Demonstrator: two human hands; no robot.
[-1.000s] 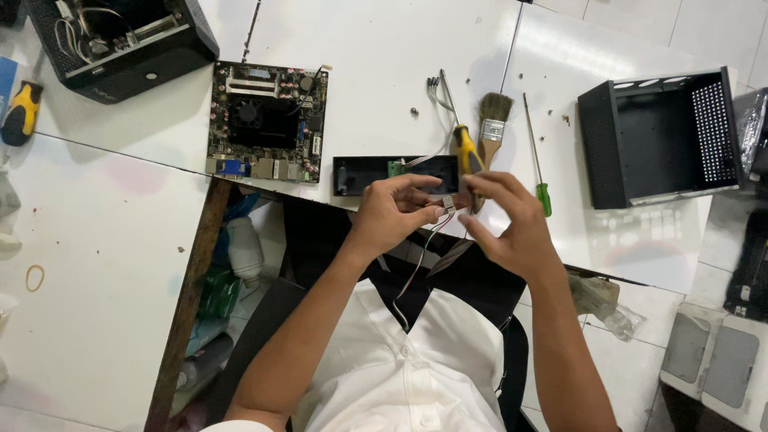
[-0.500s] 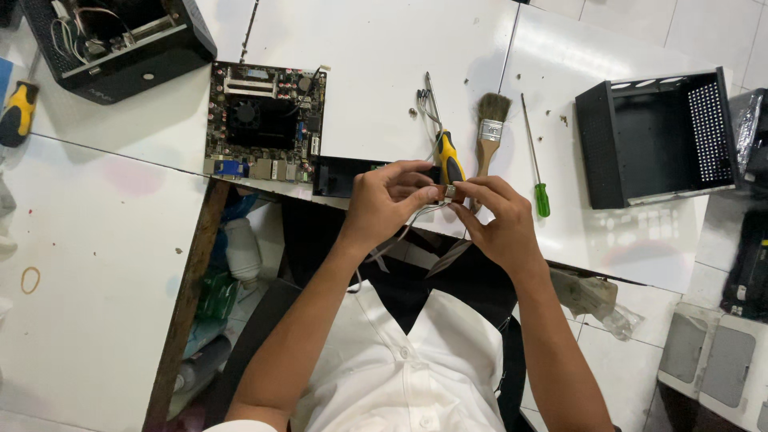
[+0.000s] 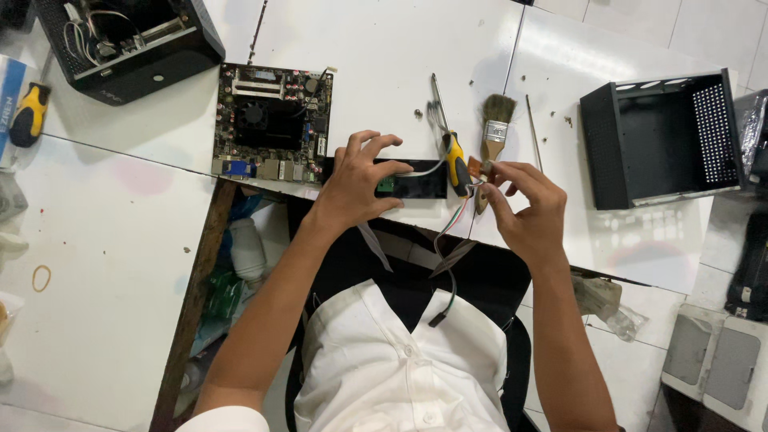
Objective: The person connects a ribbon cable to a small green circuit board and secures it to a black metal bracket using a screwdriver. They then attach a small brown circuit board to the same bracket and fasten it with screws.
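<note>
My left hand [image 3: 360, 180] lies with its fingers spread over the left end of a flat black rectangular part [image 3: 420, 186] at the table edge. My right hand [image 3: 524, 210] pinches the top of a thin cable of coloured wires [image 3: 452, 232] near its small orange connector. The cable hangs over my lap and ends in a black plug [image 3: 437, 320]. A screwdriver with a yellow and black handle [image 3: 457, 160] lies between my hands. A small paintbrush [image 3: 496, 124] lies just beyond my right hand.
A bare computer mainboard [image 3: 268, 124] lies left of my left hand. An empty black metal case [image 3: 664, 140] stands at the right. Another black case with wires inside [image 3: 128, 40] is at the far left, and a yellow and black tool [image 3: 30, 112] lies below it. A thin metal rod [image 3: 534, 132] lies beside the brush.
My hands were together on the cable. My left hand has let go and moved left onto the black part, while my right hand keeps the cable.
</note>
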